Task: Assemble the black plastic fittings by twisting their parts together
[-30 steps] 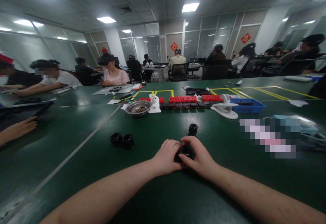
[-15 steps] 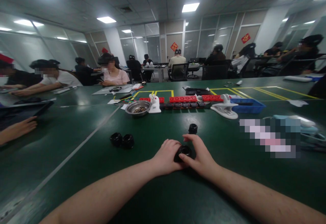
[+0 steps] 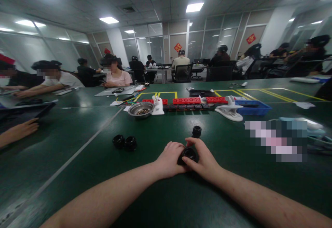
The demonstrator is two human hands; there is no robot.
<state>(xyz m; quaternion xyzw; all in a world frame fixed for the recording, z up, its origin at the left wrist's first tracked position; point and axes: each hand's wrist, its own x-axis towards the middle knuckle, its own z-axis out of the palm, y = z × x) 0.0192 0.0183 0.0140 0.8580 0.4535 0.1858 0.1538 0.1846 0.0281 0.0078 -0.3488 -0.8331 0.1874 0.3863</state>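
Note:
Between my two hands, low over the green tabletop, is a glossy black round fitting point(image 3: 189, 154) with a hole in its top. My left hand point(image 3: 169, 158) wraps its left side, fingers closed on it. From the right, my right hand point(image 3: 206, 159) grips the same fitting, thumb across its near edge and forefinger bent round the far side. Its underside is hidden by my hands. Just beyond my right fingers stands a similar black fitting point(image 3: 196, 131). Two more, a left one point(image 3: 118, 141) and a right one point(image 3: 130, 143), sit side by side to the left.
Farther back are a metal bowl point(image 3: 141, 110) of small parts, a white clamp stand point(image 3: 157, 106), another white clamp point(image 3: 230, 110), red strips point(image 3: 186, 100) and a blue tray point(image 3: 255, 107). At left, a co-worker's hand point(image 3: 20, 131) rests near a dark tray point(image 3: 44, 112).
My right forefinger has bent in very slightly toward the fitting. Both hands keep their hold in nearly the same place.

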